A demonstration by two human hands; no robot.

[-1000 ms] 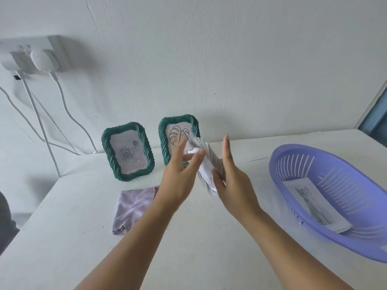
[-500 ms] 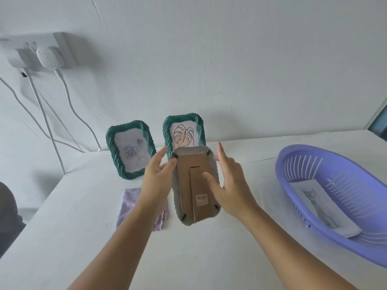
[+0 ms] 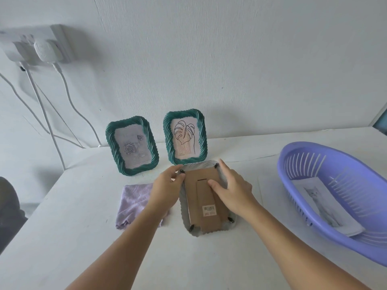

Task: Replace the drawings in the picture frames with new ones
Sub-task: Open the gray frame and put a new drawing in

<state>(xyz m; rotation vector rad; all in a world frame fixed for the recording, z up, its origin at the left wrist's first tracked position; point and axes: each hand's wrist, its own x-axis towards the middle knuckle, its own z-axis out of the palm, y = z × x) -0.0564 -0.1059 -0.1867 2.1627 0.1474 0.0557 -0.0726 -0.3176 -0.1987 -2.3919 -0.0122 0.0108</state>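
A white picture frame lies face down on the white table, its brown cardboard back and folded stand facing up. My left hand touches its upper left corner, fingertips pinched at a small black clip. My right hand rests on the upper right part, thumb on the cardboard. Two green twisted frames stand upright behind: one with a rose drawing, one with a leaf drawing. A cat drawing lies in the purple basket.
A lilac cloth lies left of the face-down frame, partly under my left arm. The basket takes up the table's right side. A wall socket with white cables hanging down is at the upper left. A dark object sits at the left edge.
The white frame, held upright and edge-on between my hands, was turned back-up and laid flat on the table. Both hands came down with it and now rest at its top corners.
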